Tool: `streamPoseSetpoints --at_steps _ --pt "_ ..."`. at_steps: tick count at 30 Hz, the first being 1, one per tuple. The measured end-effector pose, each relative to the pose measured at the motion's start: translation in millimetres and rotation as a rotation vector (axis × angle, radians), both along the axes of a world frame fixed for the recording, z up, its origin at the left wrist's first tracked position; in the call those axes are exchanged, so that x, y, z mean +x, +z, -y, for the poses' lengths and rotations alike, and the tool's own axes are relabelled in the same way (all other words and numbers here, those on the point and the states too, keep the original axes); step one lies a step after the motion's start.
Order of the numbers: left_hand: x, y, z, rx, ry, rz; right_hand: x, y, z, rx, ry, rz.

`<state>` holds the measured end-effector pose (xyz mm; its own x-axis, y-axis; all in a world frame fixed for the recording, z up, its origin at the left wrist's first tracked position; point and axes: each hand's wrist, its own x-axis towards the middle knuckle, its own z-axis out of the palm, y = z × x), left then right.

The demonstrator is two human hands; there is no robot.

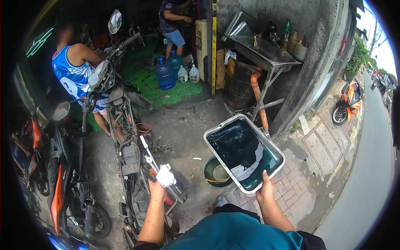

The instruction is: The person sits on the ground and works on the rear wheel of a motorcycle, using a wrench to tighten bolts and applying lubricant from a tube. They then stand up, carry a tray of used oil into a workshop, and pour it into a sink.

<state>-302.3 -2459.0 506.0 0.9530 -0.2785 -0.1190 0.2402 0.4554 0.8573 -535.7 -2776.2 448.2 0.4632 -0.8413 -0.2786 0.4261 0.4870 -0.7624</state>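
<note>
My right hand grips the near rim of a rectangular grey-rimmed basin with dark, greenish liquid inside. The basin is tilted, its liquid reflecting the light. Beneath its left side, partly covered by it, a round dark bucket on the ground holds a smaller pale tub. My left hand is closed around a crumpled white cloth beside the stripped motorcycle. Whether those fingers also touch the metal and red parts behind them, I cannot tell.
Other motorcycles stand at the left, one with orange panels. A person in a blue and white top is behind the stripped motorcycle; another person stands farther back. Water jugs, a rusty drum and a metal sink are ahead.
</note>
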Motion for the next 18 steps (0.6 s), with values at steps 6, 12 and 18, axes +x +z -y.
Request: streamPoseSetpoints --at_steps 6,12,18 --pt "86.8 -29.4 48.4 -0.011 0.108 -0.073 101.3 3.2 63.9 0.032 0.059 0.004" --pt "195.2 -39.0 95.2 0.067 0.182 -0.082 206.5 7.8 109.4 0.066 0.06 -0.04" --pt "341.0 -42.1 155.4 0.104 0.032 -0.142 307.8 -2.8 140.0 -0.014 0.024 -0.048"
